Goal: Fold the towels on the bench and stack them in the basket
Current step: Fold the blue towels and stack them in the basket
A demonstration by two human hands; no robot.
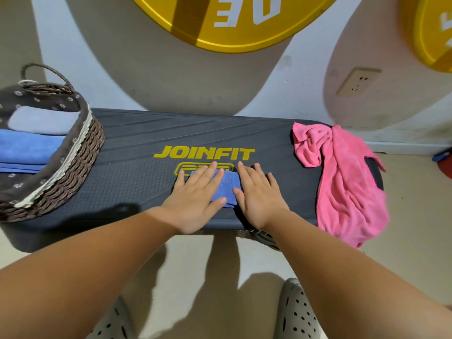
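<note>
Near bench (pixel 137 167) front edge, left hand (pixel 195 196) and right hand (pixel 259 199) flat, uncurled, pressing folded blue towel (pixel 228 184); basket (pixel 80 167) at left end, nearer left hand, holding folded towels (pixel 27 148); pink towel (pixel 347 182) crumpled at right end.

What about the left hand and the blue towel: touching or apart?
Touching. Head view shows the left hand flat on the blue towel, fingers straight across it.

Bare bench (pixel 137 167) between wicker basket (pixel 83 152) at left end and mid-bench blue towel (pixel 227 184); crumpled pink towel (pixel 347 187) over right end.
</note>
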